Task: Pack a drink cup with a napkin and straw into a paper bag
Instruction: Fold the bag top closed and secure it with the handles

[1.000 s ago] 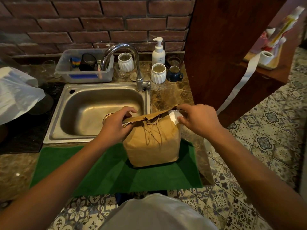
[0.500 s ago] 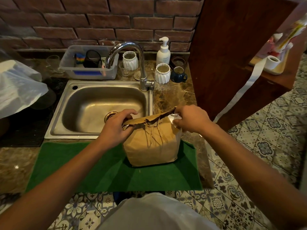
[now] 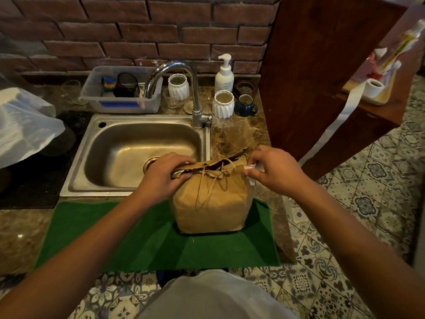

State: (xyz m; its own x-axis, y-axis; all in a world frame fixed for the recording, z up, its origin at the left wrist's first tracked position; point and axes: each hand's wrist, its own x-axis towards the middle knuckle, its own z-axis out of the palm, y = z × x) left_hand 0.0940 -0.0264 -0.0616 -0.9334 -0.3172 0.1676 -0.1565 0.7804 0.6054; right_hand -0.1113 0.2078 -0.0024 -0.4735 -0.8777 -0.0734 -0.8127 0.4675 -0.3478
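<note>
A brown paper bag stands upright on a green mat, its string handles hanging down its front. My left hand grips the bag's top edge at the left corner. My right hand pinches the top edge at the right corner, with a bit of white paper showing at the fingers. The top is folded nearly flat, with a narrow dark gap in the middle. The cup, the straw and whatever else the bag holds are hidden.
A steel sink with a tap lies just behind the bag. White vases, a blue mug, a soap pump and a plastic tub line the back. A wooden cabinet rises at right.
Both hands have drawn closer together and lower, pressing the bag's top edge down flatter. The bag stays in the same spot on the mat.
</note>
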